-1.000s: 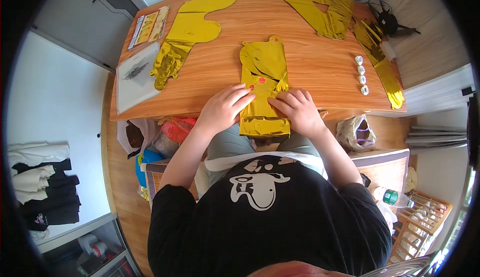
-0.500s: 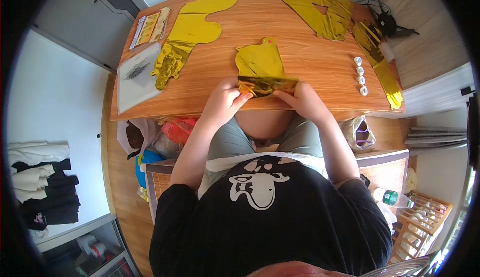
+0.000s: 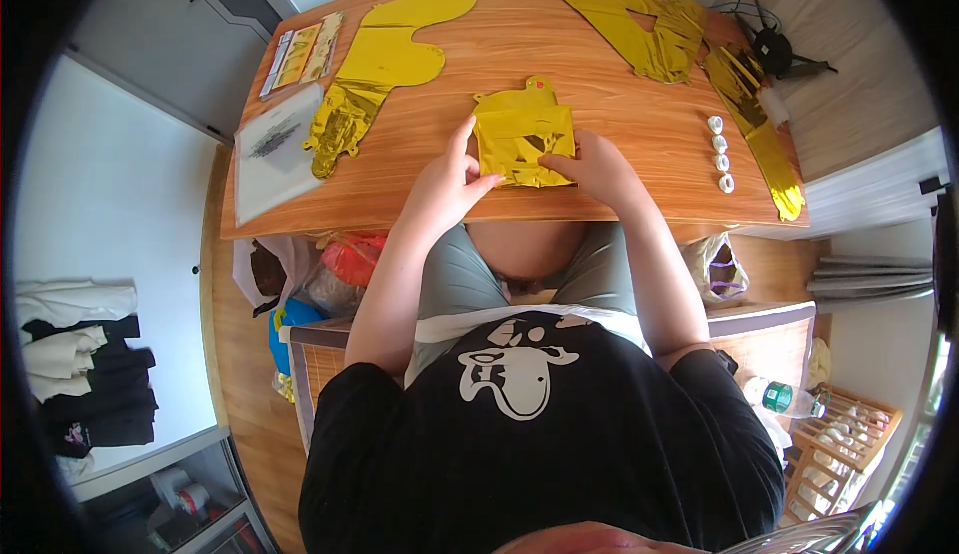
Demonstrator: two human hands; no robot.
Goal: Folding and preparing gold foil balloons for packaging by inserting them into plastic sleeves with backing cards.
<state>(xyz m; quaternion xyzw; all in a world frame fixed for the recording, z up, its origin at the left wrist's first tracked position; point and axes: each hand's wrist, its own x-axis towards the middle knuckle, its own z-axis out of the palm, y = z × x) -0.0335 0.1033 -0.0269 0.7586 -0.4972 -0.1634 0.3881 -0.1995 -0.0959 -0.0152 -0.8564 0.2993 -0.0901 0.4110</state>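
Note:
A gold foil balloon (image 3: pixel 523 139), flat and folded over on itself, lies at the near middle of the wooden table (image 3: pixel 420 119). A rounded end with a small red mark sticks out beyond the fold. My left hand (image 3: pixel 450 176) is open along the balloon's left edge, thumb and fingers spread apart, the thumb tip at its lower left corner. At the right edge, my right hand (image 3: pixel 601 169) has its thumb pressed on top of the foil, its fingers curled at the side and partly hidden.
Other flat gold foil balloons lie at the left (image 3: pixel 400 39), far right (image 3: pixel 639 24) and right edge (image 3: pixel 764 144). Several white rolls (image 3: pixel 719 142) stand in a row. A black router-like device (image 3: pixel 774 51) sits back right. Left are a clear plastic sleeve (image 3: pixel 280 159) and printed cards (image 3: pixel 300 54).
The folded flap that stood up between my hands now lies flat on the balloon. My left fingers have spread apart, and my right hand has shifted slightly toward me along the edge.

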